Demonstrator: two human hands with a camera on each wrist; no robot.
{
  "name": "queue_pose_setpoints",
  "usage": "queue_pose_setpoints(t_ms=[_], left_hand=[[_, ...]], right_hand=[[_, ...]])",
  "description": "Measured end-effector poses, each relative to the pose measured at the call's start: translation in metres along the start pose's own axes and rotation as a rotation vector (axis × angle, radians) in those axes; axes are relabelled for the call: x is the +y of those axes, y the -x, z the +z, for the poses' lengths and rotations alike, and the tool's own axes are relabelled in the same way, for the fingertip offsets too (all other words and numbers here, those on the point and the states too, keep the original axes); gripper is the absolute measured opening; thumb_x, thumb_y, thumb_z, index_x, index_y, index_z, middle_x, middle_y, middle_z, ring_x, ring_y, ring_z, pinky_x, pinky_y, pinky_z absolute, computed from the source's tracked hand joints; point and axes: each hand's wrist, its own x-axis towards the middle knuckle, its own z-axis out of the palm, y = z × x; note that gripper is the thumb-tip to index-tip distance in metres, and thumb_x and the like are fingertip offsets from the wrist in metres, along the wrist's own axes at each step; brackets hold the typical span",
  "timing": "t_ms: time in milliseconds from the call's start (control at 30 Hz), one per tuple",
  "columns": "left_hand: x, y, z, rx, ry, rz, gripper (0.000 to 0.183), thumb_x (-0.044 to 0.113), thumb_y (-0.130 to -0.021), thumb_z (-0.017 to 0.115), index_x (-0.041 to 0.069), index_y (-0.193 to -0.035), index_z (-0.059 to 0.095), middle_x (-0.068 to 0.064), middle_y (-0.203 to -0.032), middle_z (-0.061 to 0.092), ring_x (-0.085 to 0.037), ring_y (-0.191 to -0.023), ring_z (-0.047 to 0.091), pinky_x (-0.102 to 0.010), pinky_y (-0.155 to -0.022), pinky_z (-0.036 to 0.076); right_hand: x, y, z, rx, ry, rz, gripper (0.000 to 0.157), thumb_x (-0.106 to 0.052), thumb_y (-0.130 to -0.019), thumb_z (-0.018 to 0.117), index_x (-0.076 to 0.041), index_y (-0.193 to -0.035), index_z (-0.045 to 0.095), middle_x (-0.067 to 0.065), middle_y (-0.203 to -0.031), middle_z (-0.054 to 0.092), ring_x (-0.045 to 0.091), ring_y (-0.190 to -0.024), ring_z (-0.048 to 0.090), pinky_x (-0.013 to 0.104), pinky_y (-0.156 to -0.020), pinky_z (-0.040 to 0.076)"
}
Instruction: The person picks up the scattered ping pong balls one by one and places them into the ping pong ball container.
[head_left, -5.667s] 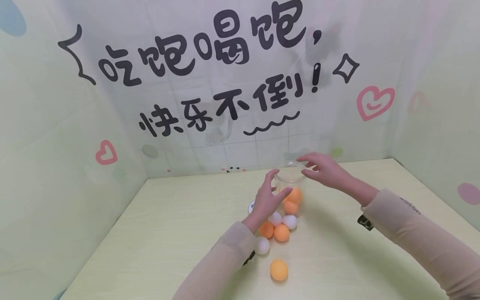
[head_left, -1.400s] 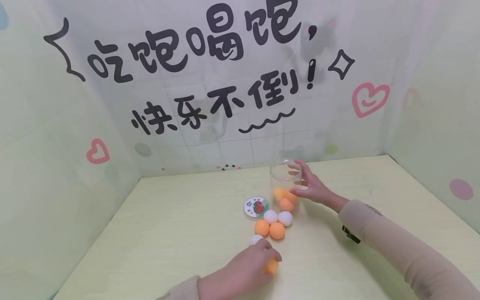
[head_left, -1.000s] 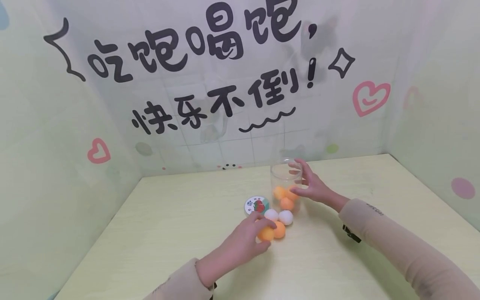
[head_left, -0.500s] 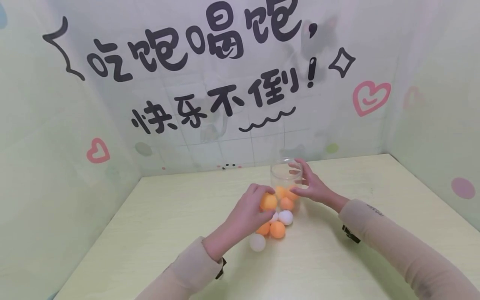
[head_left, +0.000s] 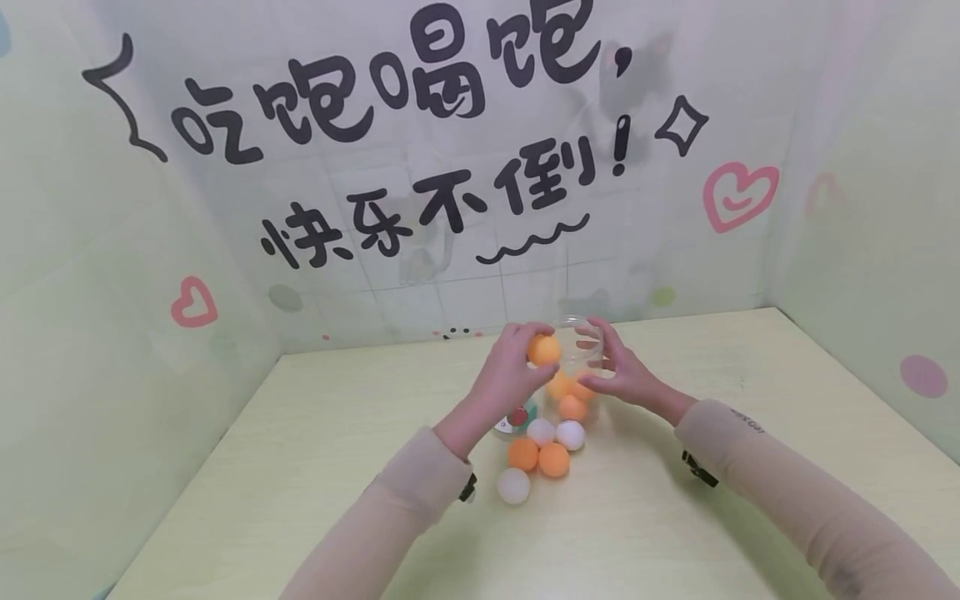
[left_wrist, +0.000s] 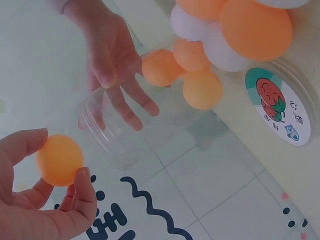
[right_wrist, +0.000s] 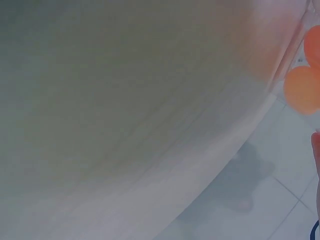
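Note:
In the head view my left hand [head_left: 504, 371] pinches a yellow-orange ping-pong ball [head_left: 544, 351] between thumb and fingers, close to the left side of the jar's mouth. The left wrist view shows that ball [left_wrist: 60, 160] apart from the rim. My right hand [head_left: 636, 377] grips a clear plastic jar [head_left: 573, 357] from its right side, fingers and thumb round the wall. Several orange balls [head_left: 572, 407] lie inside the jar, which stands upright. The right wrist view catches only orange balls [right_wrist: 302, 90] and a fingertip at its right edge.
In front of the jar lie white balls [head_left: 570, 435], orange balls [head_left: 554, 459] and a nearer white ball [head_left: 513, 486]. A round lid [left_wrist: 280, 107] with a strawberry picture lies left of the jar, partly hidden in the head view. A printed curtain [head_left: 360, 300] backs the table.
My left hand took the yellow-orange ball from the table's near part and raised it to the jar's mouth. The right hand moved from the rim to the jar's side, then stayed there.

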Motion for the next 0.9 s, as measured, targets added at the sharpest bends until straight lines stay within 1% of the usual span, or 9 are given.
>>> queue_pose_setpoints(t_ms=[67, 200, 333, 467, 600, 767, 900], left_hand=[[0.001, -0.007, 0.0, 0.011, 0.012, 0.003, 0.043, 0.012, -0.081, 0.065, 0.007, -0.122, 0.053, -0.013, -0.112, 0.049, -0.021, -0.087, 0.051, -0.026, -0.072, 0.046], [0.003, -0.02, 0.002, 0.015, 0.015, -0.018, 0.042, 0.012, -0.081, 0.065, 0.006, -0.122, 0.054, -0.013, -0.113, 0.051, -0.02, -0.086, 0.05, -0.024, -0.069, 0.046], [0.003, -0.033, 0.005, 0.018, -0.003, -0.03, 0.041, 0.011, -0.081, 0.064, 0.005, -0.121, 0.055, -0.013, -0.113, 0.053, -0.019, -0.085, 0.05, -0.022, -0.065, 0.045], [0.0, -0.043, 0.009, 0.031, -0.023, -0.033, 0.041, 0.01, -0.081, 0.064, 0.005, -0.121, 0.055, -0.014, -0.113, 0.053, -0.02, -0.086, 0.05, -0.023, -0.066, 0.043], [-0.001, -0.048, 0.009, 0.038, -0.02, -0.048, 0.041, 0.01, -0.081, 0.065, 0.005, -0.121, 0.055, -0.015, -0.113, 0.054, -0.021, -0.087, 0.05, -0.024, -0.068, 0.043], [-0.003, -0.049, 0.01, 0.036, -0.006, -0.064, 0.042, 0.011, -0.081, 0.065, 0.005, -0.122, 0.055, -0.015, -0.114, 0.053, -0.022, -0.088, 0.051, -0.026, -0.07, 0.045], [-0.003, -0.049, 0.01, 0.021, -0.011, -0.074, 0.042, 0.013, -0.083, 0.064, 0.006, -0.123, 0.053, -0.016, -0.119, 0.052, -0.025, -0.097, 0.053, -0.032, -0.08, 0.047]], right_hand=[[0.0, 0.0, -0.001, 0.003, 0.001, 0.002, 0.081, 0.007, -0.078, 0.064, -0.003, -0.14, 0.012, 0.03, -0.14, 0.027, 0.047, -0.123, 0.036, 0.058, -0.091, 0.039], [0.001, 0.001, -0.001, 0.003, 0.003, 0.013, 0.081, 0.005, -0.078, 0.064, -0.004, -0.14, 0.012, 0.029, -0.14, 0.028, 0.046, -0.123, 0.037, 0.058, -0.091, 0.039], [0.001, 0.001, -0.001, 0.001, 0.002, 0.012, 0.081, 0.006, -0.078, 0.064, -0.005, -0.14, 0.012, 0.029, -0.14, 0.028, 0.046, -0.123, 0.037, 0.057, -0.091, 0.04], [0.002, 0.0, 0.0, 0.002, 0.0, 0.003, 0.081, 0.007, -0.078, 0.063, -0.005, -0.14, 0.012, 0.029, -0.14, 0.029, 0.045, -0.123, 0.037, 0.057, -0.09, 0.04], [0.003, -0.001, 0.0, -0.001, -0.003, -0.002, 0.081, 0.008, -0.078, 0.063, -0.005, -0.14, 0.013, 0.029, -0.14, 0.029, 0.045, -0.123, 0.037, 0.057, -0.09, 0.041], [0.003, -0.001, 0.0, 0.003, -0.011, -0.011, 0.082, 0.009, -0.077, 0.063, -0.004, -0.14, 0.012, 0.029, -0.14, 0.029, 0.047, -0.123, 0.036, 0.058, -0.089, 0.04], [0.003, 0.0, -0.001, 0.005, -0.008, -0.004, 0.081, 0.007, -0.078, 0.064, -0.005, -0.14, 0.012, 0.029, -0.14, 0.029, 0.048, -0.123, 0.036, 0.058, -0.09, 0.04]])
